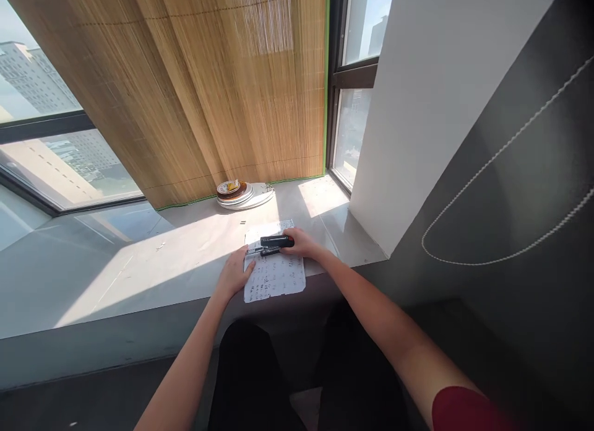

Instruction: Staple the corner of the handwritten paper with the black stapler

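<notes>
The bamboo blind point(232, 78) hangs behind the window ledge point(179, 239), which gives a flat, sunlit support. The written sheet point(285, 282) lies near the ledge's front edge, probably for easy reach, its lower edge in shade. Beyond it, the stacked plates point(236, 202) sit close to the blind, leaving room around the sheet. The left hand point(234, 273) rests at the sheet's left side, thumb spread over the paper, seemingly to steady it; whether its fingertips pinch the metal rail's end cannot be told. The right hand point(301, 242) is closed around the rear of the black stapler point(273, 241), which is over the sheet, likely for control near its hinge.
</notes>
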`<state>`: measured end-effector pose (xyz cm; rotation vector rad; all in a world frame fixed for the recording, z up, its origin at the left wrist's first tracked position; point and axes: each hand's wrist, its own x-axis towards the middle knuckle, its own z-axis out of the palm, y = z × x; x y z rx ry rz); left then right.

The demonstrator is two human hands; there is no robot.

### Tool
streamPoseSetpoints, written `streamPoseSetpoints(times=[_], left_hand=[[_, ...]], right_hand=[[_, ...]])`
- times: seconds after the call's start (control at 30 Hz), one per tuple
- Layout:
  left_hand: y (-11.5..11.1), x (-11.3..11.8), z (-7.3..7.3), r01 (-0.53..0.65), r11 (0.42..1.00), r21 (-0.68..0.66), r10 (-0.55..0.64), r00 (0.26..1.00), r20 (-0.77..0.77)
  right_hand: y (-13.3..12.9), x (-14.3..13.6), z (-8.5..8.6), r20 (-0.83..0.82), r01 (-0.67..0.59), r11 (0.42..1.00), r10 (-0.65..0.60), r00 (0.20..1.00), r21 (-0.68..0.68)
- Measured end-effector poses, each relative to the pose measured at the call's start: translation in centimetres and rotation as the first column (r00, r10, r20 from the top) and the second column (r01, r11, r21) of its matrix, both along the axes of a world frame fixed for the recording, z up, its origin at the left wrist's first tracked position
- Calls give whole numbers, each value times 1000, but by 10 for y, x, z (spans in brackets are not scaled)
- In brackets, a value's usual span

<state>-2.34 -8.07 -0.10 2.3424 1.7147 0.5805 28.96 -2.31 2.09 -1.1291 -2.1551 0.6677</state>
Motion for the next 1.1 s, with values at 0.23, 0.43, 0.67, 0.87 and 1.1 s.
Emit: streamPoseSetpoints(times=[0.23, 0.43, 0.67, 0.87, 1.1], left_hand=[[-5, 4, 3, 4, 1000, 17, -4, 999, -45], [28, -1, 14, 106, 994, -22, -107, 986, -126], [123, 39, 48, 356, 896, -264, -377, 926, -33], [155, 49, 52, 480, 865, -147, -474, 877, 79], [177, 8, 37, -76, 995, 61, 60, 970, 234]], right_hand=[[75, 8, 27, 73, -523, 829, 544, 836, -197], [101, 11, 15, -74, -614, 768, 612, 787, -182], [123, 42, 12, 4, -537, 839, 539, 842, -87], [129, 50, 6, -109, -430, 903, 426, 898, -12], [124, 50, 10, -119, -399, 909, 386, 915, -122]])
